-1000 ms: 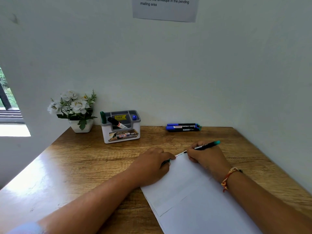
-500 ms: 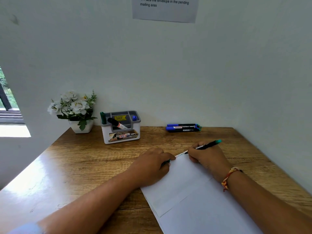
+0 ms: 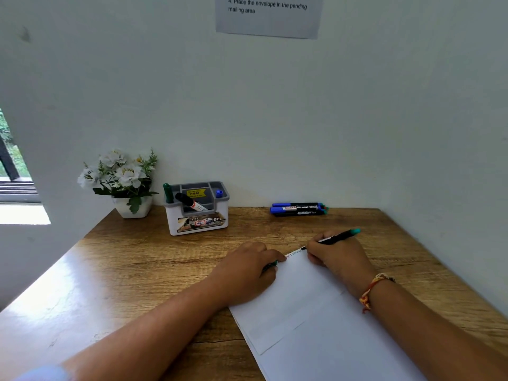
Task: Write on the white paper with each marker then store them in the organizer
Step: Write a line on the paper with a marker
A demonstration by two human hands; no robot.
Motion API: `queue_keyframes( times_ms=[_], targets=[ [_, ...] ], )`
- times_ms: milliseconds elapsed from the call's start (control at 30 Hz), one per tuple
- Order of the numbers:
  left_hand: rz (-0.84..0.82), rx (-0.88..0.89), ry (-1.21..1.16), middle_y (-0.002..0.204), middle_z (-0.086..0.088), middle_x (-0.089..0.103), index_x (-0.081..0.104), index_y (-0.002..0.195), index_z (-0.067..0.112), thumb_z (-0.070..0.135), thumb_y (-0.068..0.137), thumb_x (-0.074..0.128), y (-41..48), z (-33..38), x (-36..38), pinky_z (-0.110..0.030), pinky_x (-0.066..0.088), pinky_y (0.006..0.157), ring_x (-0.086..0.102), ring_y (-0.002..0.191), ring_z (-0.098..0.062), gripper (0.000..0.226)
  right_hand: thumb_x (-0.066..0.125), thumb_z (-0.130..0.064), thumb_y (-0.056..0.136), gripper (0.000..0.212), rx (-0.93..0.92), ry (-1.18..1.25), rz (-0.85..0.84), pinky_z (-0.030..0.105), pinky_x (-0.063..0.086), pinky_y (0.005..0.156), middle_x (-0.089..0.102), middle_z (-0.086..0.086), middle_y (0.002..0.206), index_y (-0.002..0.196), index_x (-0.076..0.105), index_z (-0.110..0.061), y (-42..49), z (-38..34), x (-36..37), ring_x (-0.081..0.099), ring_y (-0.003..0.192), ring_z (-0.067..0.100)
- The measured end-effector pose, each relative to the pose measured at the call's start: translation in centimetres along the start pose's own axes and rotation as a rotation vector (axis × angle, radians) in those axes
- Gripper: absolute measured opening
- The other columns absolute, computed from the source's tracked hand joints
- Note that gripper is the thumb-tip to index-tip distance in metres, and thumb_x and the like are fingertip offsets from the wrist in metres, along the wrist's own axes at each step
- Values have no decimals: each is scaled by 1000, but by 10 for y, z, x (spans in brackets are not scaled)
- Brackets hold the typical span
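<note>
Organizer (image 3: 196, 215): three markers (image 3: 189, 201); right hand (image 3: 334, 259): one marker (image 3: 336, 237); left hand (image 3: 247, 270): cap (image 3: 270, 266).

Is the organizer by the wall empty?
No, the organizer holds a green marker, a black marker and a blue marker.
</note>
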State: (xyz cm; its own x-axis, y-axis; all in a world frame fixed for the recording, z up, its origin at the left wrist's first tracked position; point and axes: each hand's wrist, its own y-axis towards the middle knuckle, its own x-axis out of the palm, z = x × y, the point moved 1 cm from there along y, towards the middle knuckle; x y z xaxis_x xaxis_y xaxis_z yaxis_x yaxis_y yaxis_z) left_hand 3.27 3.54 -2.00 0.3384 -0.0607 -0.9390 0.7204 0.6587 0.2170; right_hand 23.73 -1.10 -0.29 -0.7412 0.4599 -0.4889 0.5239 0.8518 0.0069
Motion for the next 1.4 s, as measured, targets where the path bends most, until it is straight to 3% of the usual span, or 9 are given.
queue_keyframes(
  times_ms=[67, 200, 367, 700, 867, 1033, 1267, 1400],
  targets=[
    [6, 1, -2, 113, 4, 56, 48, 140, 37, 34, 102, 40, 0, -1, 0, -30, 42, 87, 46, 106, -13, 39, 68, -19, 78, 12, 8, 15, 3, 21, 43, 57, 71, 7, 70, 75, 72, -8, 0, -1, 0, 60, 65, 13],
    [1, 5, 1, 114, 4, 56, 47, 140, 37, 34, 102, 40, -1, 0, 0, -31, 42, 88, 46, 107, -13, 39, 67, -20, 76, 13, 21, -9, -11, 25, 44, 57, 67, 0, 63, 64, 67, -15, -1, -2, -2, 61, 65, 15],
    [-2, 4, 1, 114, 4, 55, 47, 141, 37, 35, 102, 39, 0, 0, 0, -30, 41, 86, 47, 106, -13, 39, 69, -20, 77, 11, 46, 13, -12, 25, 46, 60, 74, 8, 77, 76, 73, -10, -2, -2, -1, 63, 69, 16],
    [1, 0, 8, 111, 4, 54, 46, 141, 38, 35, 102, 38, 0, -1, 1, -31, 41, 86, 41, 98, -8, 39, 69, -19, 75, 16, 38, -5, 9, 28, 46, 62, 66, -1, 61, 60, 63, -16, -5, -6, -2, 60, 64, 15],
    [7, 5, 9, 111, 5, 54, 46, 140, 38, 35, 102, 39, 0, 0, 0, -30, 41, 86, 40, 97, -8, 39, 68, -15, 75, 14, 57, 28, 24, 28, 49, 64, 67, 3, 65, 62, 62, -16, -6, -8, -2, 59, 66, 16],
    [13, 14, 8, 111, 5, 54, 47, 140, 38, 35, 102, 39, -1, -1, 1, -32, 42, 88, 46, 105, -12, 39, 66, -21, 78, 24, 48, -39, 6, 30, 52, 65, 70, 3, 61, 54, 63, -16, -8, -10, -3, 61, 62, 15],
    [6, 17, 15, 114, 4, 55, 46, 141, 38, 35, 102, 39, -2, 0, -1, -32, 43, 90, 47, 108, -13, 40, 65, -22, 81, 19, 85, -4, -4, 30, 52, 65, 70, 2, 65, 63, 65, -15, -5, -9, -3, 65, 69, 18],
    [31, -20, -50, 131, 4, 56, 43, 142, 32, 35, 101, 43, -4, 3, -3, -33, 43, 98, 49, 120, -15, 42, 68, -17, 84, 17, 39, 172, -5, 37, 56, 73, 70, 4, 64, 67, 66, -16, -6, -4, -5, 64, 66, 19]
  ],
)
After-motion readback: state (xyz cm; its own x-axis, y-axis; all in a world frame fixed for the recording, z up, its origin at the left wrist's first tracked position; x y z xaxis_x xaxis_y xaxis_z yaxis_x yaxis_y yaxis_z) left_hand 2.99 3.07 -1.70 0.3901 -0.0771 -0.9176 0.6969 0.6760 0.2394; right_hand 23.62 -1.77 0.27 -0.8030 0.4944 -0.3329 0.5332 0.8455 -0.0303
